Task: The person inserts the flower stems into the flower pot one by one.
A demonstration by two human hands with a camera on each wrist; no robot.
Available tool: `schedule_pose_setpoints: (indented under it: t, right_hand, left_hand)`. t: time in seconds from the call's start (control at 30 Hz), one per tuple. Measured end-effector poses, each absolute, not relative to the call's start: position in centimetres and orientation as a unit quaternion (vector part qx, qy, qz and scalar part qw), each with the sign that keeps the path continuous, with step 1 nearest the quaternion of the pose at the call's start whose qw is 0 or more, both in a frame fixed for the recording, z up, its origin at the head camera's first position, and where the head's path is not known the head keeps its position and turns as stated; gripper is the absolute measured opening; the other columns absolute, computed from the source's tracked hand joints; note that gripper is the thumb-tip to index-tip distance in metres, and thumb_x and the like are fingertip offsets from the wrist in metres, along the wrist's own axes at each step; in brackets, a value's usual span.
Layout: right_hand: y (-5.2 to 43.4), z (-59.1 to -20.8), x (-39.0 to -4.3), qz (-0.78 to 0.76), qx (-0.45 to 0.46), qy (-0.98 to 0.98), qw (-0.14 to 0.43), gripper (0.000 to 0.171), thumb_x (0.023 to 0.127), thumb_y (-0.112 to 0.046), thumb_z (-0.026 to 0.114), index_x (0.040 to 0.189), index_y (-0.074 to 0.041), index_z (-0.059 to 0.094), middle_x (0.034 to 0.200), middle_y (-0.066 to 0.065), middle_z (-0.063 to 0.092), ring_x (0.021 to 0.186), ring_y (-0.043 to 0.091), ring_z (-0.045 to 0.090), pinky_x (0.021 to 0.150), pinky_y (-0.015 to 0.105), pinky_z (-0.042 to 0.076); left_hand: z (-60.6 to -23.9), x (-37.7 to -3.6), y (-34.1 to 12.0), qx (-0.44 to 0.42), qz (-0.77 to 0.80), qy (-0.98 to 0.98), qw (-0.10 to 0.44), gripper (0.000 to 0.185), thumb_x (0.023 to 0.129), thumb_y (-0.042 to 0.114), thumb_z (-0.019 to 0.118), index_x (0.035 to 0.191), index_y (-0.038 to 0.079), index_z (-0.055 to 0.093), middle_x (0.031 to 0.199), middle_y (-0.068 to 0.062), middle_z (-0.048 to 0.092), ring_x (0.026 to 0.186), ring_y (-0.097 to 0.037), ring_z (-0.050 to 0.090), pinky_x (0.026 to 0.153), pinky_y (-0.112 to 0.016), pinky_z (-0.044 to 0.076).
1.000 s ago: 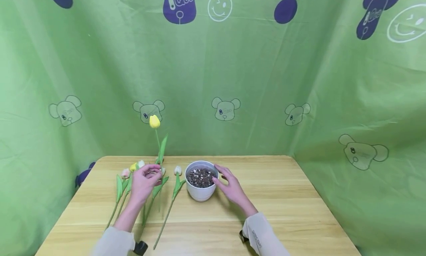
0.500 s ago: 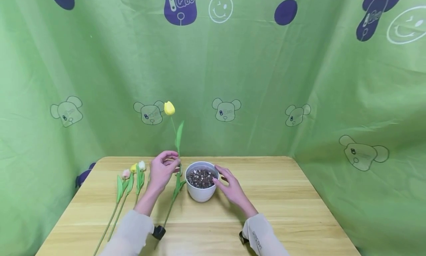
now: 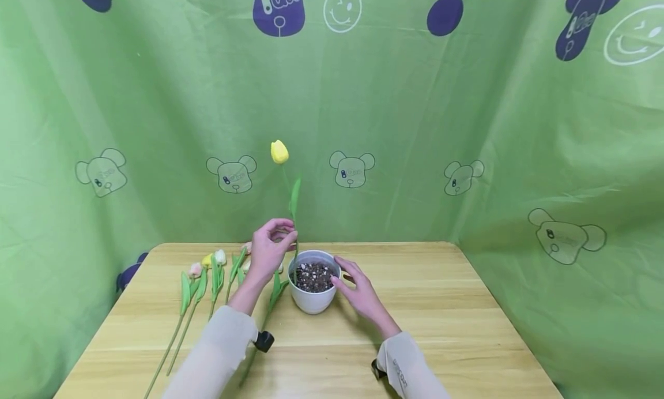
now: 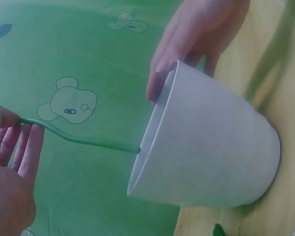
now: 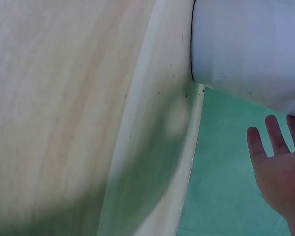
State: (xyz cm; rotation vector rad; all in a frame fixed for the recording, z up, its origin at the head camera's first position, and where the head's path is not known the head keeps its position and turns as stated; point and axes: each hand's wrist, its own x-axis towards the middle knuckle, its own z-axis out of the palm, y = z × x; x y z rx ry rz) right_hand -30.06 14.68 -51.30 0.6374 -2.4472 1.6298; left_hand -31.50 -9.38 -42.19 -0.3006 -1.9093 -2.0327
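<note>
A white pot (image 3: 313, 298) filled with dark soil stands in the middle of the wooden table (image 3: 456, 318). My left hand (image 3: 270, 246) pinches the green stem (image 3: 295, 255) of a yellow tulip (image 3: 279, 151) and holds it upright just left of the pot. The stem's lower end reaches over the rim into the soil. In the left wrist view the stem (image 4: 78, 140) runs from my left hand (image 4: 10, 167) to the pot's rim (image 4: 152, 142). My right hand (image 3: 359, 290) rests with relaxed fingers against the pot's right side. The right wrist view shows the pot (image 5: 250, 49) and my right hand (image 5: 280, 167).
Several more tulips (image 3: 199, 283) lie on the table left of the pot, stems pointing toward me. A green printed cloth (image 3: 467, 128) hangs behind and to both sides of the table. Bare wood lies right of the pot.
My left hand lifted the yellow tulip from the pile, carried it up and to the right, and its stem end now sits in the pot. The right hand stayed on the pot.
</note>
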Motion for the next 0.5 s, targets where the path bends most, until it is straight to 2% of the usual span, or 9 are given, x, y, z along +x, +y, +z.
schedule_pose_setpoints:
  t: [0.17, 0.37, 0.5]
  right_hand:
    - [14.9, -53.0, -31.2, 0.543, 0.208, -0.81, 0.076, 0.056, 0.099, -0.011, 0.068, 0.152, -0.003, 0.048, 0.154, 0.022, 0.05, 0.138, 0.046, 0.05, 0.117, 0.066, 0.039]
    - [15.3, -53.4, -31.5, 0.549, 0.205, -0.808, 0.063, 0.057, 0.099, -0.02, 0.069, 0.152, -0.01, 0.05, 0.155, 0.016, 0.05, 0.139, 0.041, 0.05, 0.118, 0.062, 0.04]
    - [15.1, -52.7, -30.9, 0.553, 0.204, -0.805, 0.064, 0.057, 0.099, -0.016, 0.069, 0.152, -0.006, 0.049, 0.154, 0.019, 0.05, 0.139, 0.044, 0.05, 0.118, 0.064, 0.04]
  left_hand:
    - [-42.2, -32.3, -8.8, -0.125, -0.705, -0.678, 0.165, 0.025, 0.092, -0.002, 0.073, 0.116, -0.007, 0.066, 0.109, -0.028, 0.066, 0.083, -0.015, 0.067, 0.075, -0.032, 0.067]
    - [-42.7, -33.1, -8.1, -0.134, -0.703, -0.681, 0.157, 0.025, 0.093, -0.003, 0.07, 0.117, -0.006, 0.064, 0.111, -0.028, 0.065, 0.085, -0.015, 0.065, 0.077, -0.03, 0.066]
    - [-42.9, -33.5, -7.6, -0.128, -0.698, -0.689, 0.151, 0.024, 0.096, -0.003, 0.066, 0.12, -0.004, 0.062, 0.114, -0.023, 0.064, 0.093, -0.021, 0.063, 0.082, -0.03, 0.065]
